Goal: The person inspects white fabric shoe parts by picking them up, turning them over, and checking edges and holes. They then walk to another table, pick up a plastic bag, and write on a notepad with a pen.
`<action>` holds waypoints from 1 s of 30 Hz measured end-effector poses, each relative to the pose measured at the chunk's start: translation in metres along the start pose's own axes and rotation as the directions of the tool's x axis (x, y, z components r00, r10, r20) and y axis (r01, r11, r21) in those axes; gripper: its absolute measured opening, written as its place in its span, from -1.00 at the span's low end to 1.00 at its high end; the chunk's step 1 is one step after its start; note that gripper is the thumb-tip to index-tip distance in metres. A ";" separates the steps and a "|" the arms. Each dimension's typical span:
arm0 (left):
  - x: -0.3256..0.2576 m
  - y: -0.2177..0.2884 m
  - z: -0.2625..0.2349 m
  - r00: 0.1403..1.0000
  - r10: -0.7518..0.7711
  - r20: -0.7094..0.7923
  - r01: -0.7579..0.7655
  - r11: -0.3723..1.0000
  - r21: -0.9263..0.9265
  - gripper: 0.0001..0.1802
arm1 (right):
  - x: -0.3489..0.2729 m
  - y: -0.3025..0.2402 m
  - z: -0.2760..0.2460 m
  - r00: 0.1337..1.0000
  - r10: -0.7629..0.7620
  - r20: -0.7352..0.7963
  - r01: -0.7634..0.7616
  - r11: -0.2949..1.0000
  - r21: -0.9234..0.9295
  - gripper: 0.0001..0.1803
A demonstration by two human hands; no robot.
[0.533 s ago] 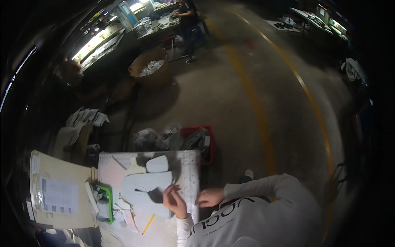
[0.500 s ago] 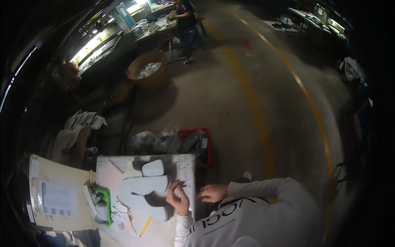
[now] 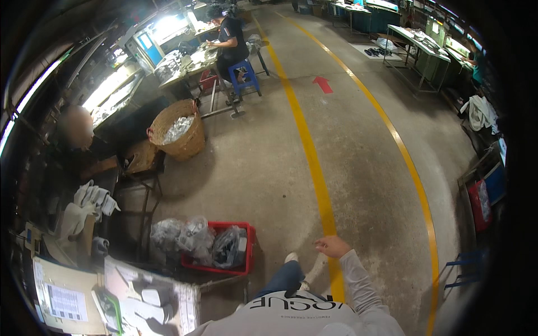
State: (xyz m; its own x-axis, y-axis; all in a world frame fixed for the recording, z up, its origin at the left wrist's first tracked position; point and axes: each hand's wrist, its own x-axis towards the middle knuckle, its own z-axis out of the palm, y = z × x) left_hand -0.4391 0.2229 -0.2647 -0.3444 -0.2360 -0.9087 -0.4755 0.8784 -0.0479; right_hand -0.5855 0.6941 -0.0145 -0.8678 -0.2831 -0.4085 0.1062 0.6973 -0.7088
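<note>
My right hand [image 3: 333, 247] hangs over the floor beside the yellow line, its arm in a white sleeve. Its fingers are loosely bent and a little apart, with nothing seen in them. My left hand is out of view. At the lower left stands a white-topped table [image 3: 188, 299]. Flat white cut pieces [image 3: 147, 313] with curved outlines lie on it, beside a smaller rounded white piece [image 3: 151, 297]. The rim of a green tray [image 3: 116, 316] shows at the table's left side.
Beyond the table, a red crate [image 3: 250, 246] holds plastic-wrapped dark things, with clear bags [image 3: 168, 232] beside it. A wicker basket [image 3: 193, 137] stands farther off. A seated person [image 3: 232, 42] works at a bench. Yellow lines [image 3: 305, 137] and a red arrow [image 3: 323, 84] mark the floor.
My body has turned and shifted away from the table, which now sits lower left. The left hand has left the view. My right hand has moved out over the floor.
</note>
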 end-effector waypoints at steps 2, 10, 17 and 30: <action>0.003 0.023 -0.026 0.997 -0.074 0.037 0.076 0.995 -0.065 -0.57 | 0.045 0.043 -0.029 0.983 0.103 -0.154 -0.098 0.994 0.039 -0.63; 0.061 0.270 -0.194 0.997 0.051 -0.061 -0.066 0.961 -0.270 -0.53 | 0.128 0.280 -0.052 0.608 0.790 -0.080 -0.779 0.613 0.134 -0.59; 0.110 0.695 -0.433 0.858 0.418 -0.300 -0.511 0.629 -0.586 -0.60 | 0.160 0.356 -0.106 0.431 0.894 0.121 -0.902 0.421 0.099 -0.55; 0.179 0.913 -0.545 0.976 0.050 -0.213 -0.094 0.975 -0.202 -0.53 | 0.565 0.473 -0.589 0.519 0.853 -0.061 -0.818 0.516 0.254 -0.47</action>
State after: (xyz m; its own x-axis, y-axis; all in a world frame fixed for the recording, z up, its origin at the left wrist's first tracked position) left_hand -1.3761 0.7560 -0.2449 -0.5324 -0.2748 -0.8007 -0.5944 0.7948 0.1225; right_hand -1.3119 1.2518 -0.2415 -0.3894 0.4876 -0.7814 0.8881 0.4238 -0.1781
